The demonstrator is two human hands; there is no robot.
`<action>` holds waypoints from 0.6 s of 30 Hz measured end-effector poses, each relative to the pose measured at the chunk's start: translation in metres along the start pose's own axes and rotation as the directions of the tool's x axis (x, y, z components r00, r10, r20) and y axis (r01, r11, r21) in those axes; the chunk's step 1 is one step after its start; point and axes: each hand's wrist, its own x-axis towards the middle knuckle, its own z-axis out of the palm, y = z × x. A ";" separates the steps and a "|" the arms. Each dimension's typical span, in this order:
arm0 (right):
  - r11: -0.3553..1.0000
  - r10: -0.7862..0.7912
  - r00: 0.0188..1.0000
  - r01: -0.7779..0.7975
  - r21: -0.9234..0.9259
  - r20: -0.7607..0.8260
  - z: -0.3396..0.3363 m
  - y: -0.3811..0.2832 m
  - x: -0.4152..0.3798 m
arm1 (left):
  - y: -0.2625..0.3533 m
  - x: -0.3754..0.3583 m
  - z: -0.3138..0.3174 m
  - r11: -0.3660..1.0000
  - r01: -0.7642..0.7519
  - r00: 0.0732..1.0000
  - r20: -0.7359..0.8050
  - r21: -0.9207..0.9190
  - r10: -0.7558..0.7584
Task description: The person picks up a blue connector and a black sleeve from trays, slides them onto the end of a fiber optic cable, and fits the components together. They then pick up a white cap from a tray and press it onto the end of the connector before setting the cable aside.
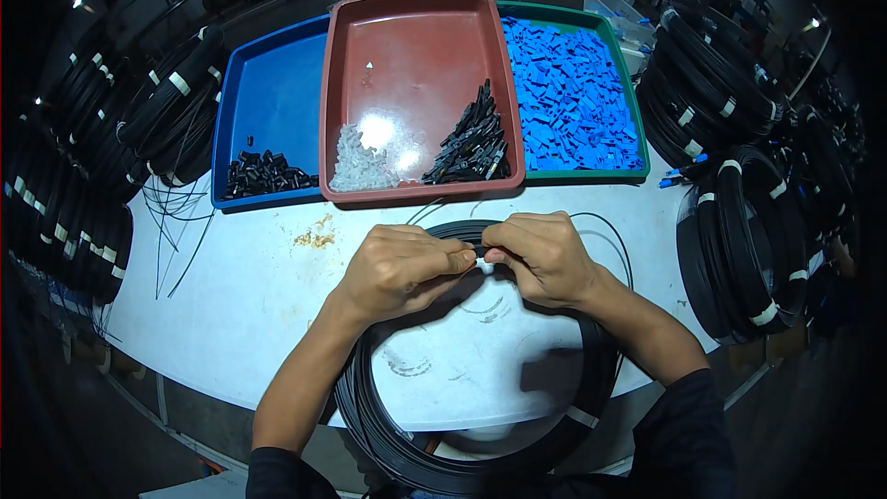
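My left hand (pixel 402 263) and my right hand (pixel 545 259) meet in the middle above the table, fingertips pinched close together. Between them shows a small dark piece (pixel 479 250), mostly covered by the fingers; I cannot tell its kind. A whitish bit (pixel 487 267) peeks out just under the fingertips. Below both hands lies a large coil of black cable (pixel 365 407), bound with white tape (pixel 582 417) at its lower right. The coil rests partly on the white table and hangs over its near edge, with a loose strand (pixel 621 238) curving out at the right.
Behind the hands stand a blue tray (pixel 273 65) with black caps (pixel 268 176), a red tray (pixel 416 32) with clear pieces (pixel 360 162) and black parts (pixel 469 143), and a green tray (pixel 633 129) full of blue clips (pixel 573 97). Cable coils (pixel 739 245) stack on both sides.
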 end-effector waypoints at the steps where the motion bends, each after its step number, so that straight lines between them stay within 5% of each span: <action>1: 1.000 -0.002 1.000 0.002 0.000 0.000 0.002 0.001 0.000 | -0.001 -0.001 -0.001 1.000 0.000 1.000 0.000 0.002 0.000; 9: 0.985 -0.133 0.988 0.122 -0.124 -0.079 0.001 -0.004 0.004 | 0.000 -0.005 0.001 0.963 0.202 0.974 -0.066 -0.178 -0.217; 15: 0.993 -0.102 0.993 0.098 -0.069 -0.061 0.000 0.001 0.000 | 0.001 0.000 0.001 1.000 -0.026 0.999 -0.027 0.012 0.026; 18: 0.997 -0.083 0.990 0.082 -0.013 -0.118 0.005 0.001 0.001 | 0.000 -0.001 -0.003 0.997 0.059 0.998 -0.022 -0.057 -0.061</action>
